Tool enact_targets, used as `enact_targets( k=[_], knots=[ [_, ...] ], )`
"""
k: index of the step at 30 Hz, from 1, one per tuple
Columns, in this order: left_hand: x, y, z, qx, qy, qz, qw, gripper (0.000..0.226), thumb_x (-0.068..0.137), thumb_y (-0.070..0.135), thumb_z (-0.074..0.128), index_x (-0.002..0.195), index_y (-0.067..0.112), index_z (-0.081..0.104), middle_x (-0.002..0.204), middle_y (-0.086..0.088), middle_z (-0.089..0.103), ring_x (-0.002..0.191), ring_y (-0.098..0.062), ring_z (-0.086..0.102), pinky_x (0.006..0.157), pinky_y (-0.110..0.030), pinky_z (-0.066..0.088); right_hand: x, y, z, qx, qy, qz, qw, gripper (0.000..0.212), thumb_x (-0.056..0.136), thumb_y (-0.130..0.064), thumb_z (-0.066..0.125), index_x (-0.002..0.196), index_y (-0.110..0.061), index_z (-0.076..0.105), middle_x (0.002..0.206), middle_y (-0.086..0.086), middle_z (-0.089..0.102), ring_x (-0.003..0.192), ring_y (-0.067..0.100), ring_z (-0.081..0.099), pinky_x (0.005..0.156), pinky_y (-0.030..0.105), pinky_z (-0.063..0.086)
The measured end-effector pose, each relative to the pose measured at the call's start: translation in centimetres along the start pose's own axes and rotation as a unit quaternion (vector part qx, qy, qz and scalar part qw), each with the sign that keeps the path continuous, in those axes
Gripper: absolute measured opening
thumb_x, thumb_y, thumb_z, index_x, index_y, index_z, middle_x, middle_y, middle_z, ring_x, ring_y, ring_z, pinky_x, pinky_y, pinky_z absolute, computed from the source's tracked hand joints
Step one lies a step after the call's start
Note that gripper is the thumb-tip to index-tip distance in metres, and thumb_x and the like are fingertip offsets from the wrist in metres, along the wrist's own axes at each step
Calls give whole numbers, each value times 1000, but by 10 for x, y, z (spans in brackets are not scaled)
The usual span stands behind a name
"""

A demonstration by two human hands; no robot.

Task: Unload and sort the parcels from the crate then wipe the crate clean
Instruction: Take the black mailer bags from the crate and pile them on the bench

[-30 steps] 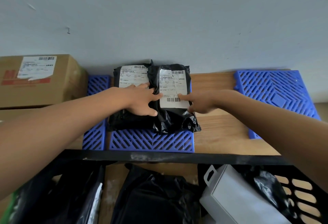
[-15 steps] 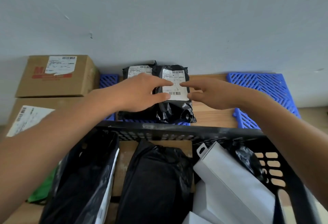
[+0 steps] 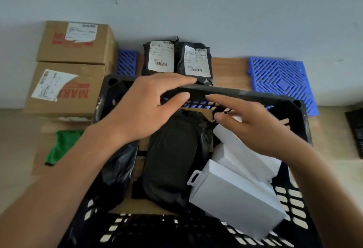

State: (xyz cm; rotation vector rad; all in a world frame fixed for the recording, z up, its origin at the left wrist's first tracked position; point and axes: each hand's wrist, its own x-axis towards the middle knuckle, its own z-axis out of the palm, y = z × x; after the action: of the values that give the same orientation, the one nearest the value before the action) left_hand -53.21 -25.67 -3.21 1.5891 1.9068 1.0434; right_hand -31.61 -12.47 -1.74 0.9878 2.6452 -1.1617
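Sorting partly done: two labelled black parcels (image 3: 177, 59) lie on a blue mat beyond the crate (image 3: 243, 93) — black bags and white boxes (image 3: 235, 194) remain inside; wiping is not begun. Left hand (image 3: 145, 110) and right hand (image 3: 253, 123) hover over the crate, fingers relaxed, empty.

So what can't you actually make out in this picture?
- Label text on the two black bagged parcels: too small, head view.
- Black crate floor: covered by bags and white boxes.
- Far crate wall: partly behind the left hand and right hand.
- Dark object: cut off by the right edge.
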Motion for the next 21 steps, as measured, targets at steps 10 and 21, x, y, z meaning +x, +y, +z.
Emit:
enact_targets(
  k=[10,21],
  knots=[
    [-90,36,-6,56,132,-64,988,33,101,19,61,133,24,67,132,18,64,128,9,51,108,-12,37,-13,-12,52,-4,-65,-86,994,53,104,-31,57,154,-36,42,156,-15,45,141,7,42,112,20,32],
    [-162,25,21,225,196,-235,925,51,89,31,76,138,24,62,147,5,53,136,-20,47,110,-48,42,11,-52,104,-55,-141,-177,972,61,105,-25,56,160,-32,31,169,-5,22,155,16,21,118,24,21]
  ],
)
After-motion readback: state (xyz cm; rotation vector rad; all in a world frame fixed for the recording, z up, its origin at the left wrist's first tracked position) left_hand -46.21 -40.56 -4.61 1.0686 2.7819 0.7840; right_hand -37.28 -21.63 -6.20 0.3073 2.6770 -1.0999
